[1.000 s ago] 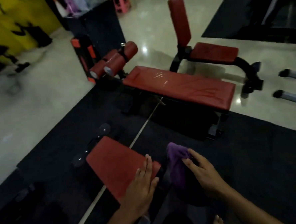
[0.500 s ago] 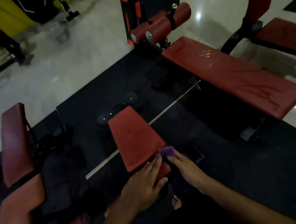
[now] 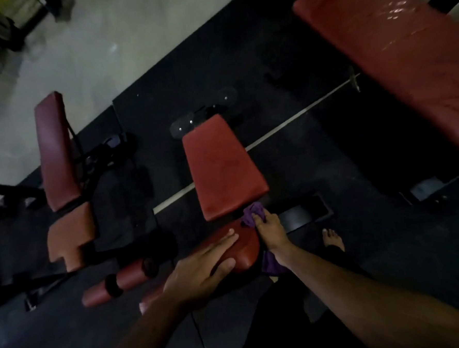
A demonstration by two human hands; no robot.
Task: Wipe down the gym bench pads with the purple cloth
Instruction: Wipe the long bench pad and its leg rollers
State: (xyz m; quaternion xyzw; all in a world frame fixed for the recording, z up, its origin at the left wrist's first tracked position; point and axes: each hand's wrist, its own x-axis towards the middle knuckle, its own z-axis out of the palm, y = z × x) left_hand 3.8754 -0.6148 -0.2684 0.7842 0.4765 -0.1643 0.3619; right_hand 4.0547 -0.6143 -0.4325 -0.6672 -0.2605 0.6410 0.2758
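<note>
One head-worn view alone, looking steeply down and forward from above both forearms; close over the left hand (image 3: 202, 267) flat on the seat pad (image 3: 243, 245) and the right hand (image 3: 270, 229) gripping the cloth (image 3: 251, 213); beyond the grip the back pad (image 3: 220, 166); far right a long bench (image 3: 393, 56).

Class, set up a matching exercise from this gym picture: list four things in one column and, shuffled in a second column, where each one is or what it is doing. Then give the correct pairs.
Column 1
1. purple cloth
2. left hand
3. bare foot
4. long red bench pad

Column 2
A. upper right, with wet shine on top
B. resting flat on the near red seat pad
C. on the black mat, right of the right hand
D. gripped by the right hand at the gap between two pads

Pairs: 1-D, 2-B, 3-C, 4-A
</note>
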